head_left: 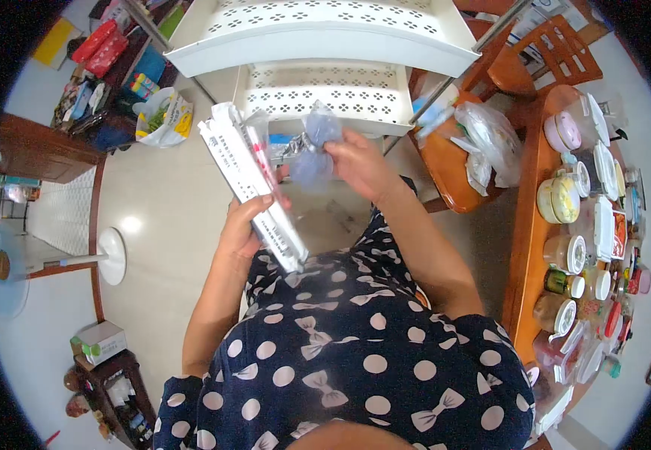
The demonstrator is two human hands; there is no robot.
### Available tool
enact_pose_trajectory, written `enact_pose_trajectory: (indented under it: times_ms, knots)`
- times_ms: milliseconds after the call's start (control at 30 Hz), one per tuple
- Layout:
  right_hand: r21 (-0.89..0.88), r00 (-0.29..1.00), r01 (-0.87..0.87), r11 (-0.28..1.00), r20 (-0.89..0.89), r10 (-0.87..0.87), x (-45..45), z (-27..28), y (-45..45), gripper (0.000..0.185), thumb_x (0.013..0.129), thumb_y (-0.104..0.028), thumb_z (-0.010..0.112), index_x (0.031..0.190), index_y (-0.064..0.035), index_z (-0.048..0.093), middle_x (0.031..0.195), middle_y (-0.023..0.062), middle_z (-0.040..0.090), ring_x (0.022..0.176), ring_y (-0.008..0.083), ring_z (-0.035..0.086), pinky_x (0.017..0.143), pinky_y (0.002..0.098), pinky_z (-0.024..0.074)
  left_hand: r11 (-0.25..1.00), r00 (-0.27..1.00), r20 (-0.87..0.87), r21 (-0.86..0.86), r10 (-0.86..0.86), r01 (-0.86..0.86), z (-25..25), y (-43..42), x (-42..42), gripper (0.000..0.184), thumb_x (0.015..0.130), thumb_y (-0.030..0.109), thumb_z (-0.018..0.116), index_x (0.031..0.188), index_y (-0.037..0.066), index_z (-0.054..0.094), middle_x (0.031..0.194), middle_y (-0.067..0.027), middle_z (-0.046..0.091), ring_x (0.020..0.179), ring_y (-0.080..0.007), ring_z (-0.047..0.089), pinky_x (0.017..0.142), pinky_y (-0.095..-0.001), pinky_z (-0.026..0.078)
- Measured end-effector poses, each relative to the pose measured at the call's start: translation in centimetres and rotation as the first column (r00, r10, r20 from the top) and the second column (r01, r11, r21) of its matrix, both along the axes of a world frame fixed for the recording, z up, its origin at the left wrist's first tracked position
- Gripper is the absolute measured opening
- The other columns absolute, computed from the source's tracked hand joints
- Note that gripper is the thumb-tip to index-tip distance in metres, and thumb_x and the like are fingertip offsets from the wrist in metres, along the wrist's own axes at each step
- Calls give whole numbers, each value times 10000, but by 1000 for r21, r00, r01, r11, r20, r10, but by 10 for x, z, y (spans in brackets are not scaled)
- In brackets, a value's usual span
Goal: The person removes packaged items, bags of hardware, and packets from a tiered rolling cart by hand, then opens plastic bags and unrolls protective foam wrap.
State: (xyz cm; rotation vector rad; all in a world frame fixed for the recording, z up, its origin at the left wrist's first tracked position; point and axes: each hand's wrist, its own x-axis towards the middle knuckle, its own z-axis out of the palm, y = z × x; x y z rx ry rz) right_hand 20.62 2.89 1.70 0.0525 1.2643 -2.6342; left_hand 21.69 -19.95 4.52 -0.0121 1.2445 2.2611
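Note:
My left hand point(244, 225) is wrapped round a long white printed packet point(246, 176), which tilts up to the left in front of my body. Beside that packet lies a thin clear wrapper with a pink-and-red strip point(260, 154), apparently in the same grip. In my right hand point(361, 163), between thumb and fingers, is a pair of soft blue-grey round pieces point(312, 166) with a shiny silvery part between them. They look blurred, so I cannot make out their exact kind. Both hands are close together, below the white tiered rack point(325, 56).
On the right, a wooden table point(524, 247) carries several jars and tubs. A wooden chair point(457, 187) holds plastic bags point(490, 142). A bag-lined bin point(164, 118) stands at the upper left, a white fan base point(113, 255) on the left floor, and a box point(102, 341) on a small cabinet.

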Motion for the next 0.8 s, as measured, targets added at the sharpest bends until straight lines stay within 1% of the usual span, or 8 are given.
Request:
enact_pose_trajectory:
  times_ms: [100,200,267,367,467,667,700,800]
  knots:
    - [-34,998,29,999,-52,-31,13,6,-26,384,887,-94,526,1255,-4,468,1148,94,569,1053,203,565,906,357,466,994,1000,16,-106,-12,14,2,1,-3,517,725,103,649,1195,-43,491,937,-127,610,801,-228,639,694,-343,541]
    - [-69,997,-13,998,-79,8,18,8,-33,385,886,-75,522,1261,-5,474,1163,100,563,1070,200,555,910,361,465,983,998,50,-180,-28,37,1,-2,-4,462,723,95,649,1145,-37,515,911,-120,615,781,-220,639,684,-328,535]
    - [36,994,-47,998,-100,50,21,5,-27,388,887,-75,519,1266,-7,476,1167,102,562,1068,203,556,912,368,467,969,1000,-30,-246,9,-16,2,-3,-6,435,714,60,644,1122,-29,524,901,-108,615,766,-201,632,693,-318,530]
    - [-129,971,-235,963,-65,228,21,2,-8,373,879,-72,521,1245,-6,498,1172,94,567,1061,199,560,906,371,471,933,993,-120,-356,19,-61,12,-9,-14,481,695,6,640,1160,-19,517,964,-92,613,825,-181,619,746,-310,516]
    - [-198,965,-251,948,25,260,14,-4,-7,383,888,-70,487,1261,17,483,1235,125,544,1109,200,543,948,391,436,883,950,-301,-465,-81,-72,19,-14,-16,517,692,-17,642,1191,-11,507,1008,-81,612,907,-158,598,805,-292,490]
    - [291,919,-308,906,-154,362,21,14,-37,365,832,-63,582,1189,3,547,1117,71,603,1003,146,574,900,311,451,735,842,-522,-622,-134,-269,24,-11,-9,477,676,49,665,1127,-2,518,979,-75,624,876,-146,587,793,-281,471]
    - [284,930,-309,908,-107,350,23,18,-40,283,810,-60,607,1086,-7,574,1041,40,609,966,124,568,881,279,443,700,829,-544,-642,-130,-311,22,-12,-8,484,671,51,665,1128,-2,518,967,-82,627,867,-149,591,787,-283,474]
    - [307,912,-307,901,-175,371,24,0,-43,313,771,21,584,1083,2,568,1061,35,603,982,116,563,875,267,440,615,792,-596,-677,-135,-405,14,-11,-6,506,657,69,663,1133,-10,511,938,-112,630,852,-169,602,779,-292,480]
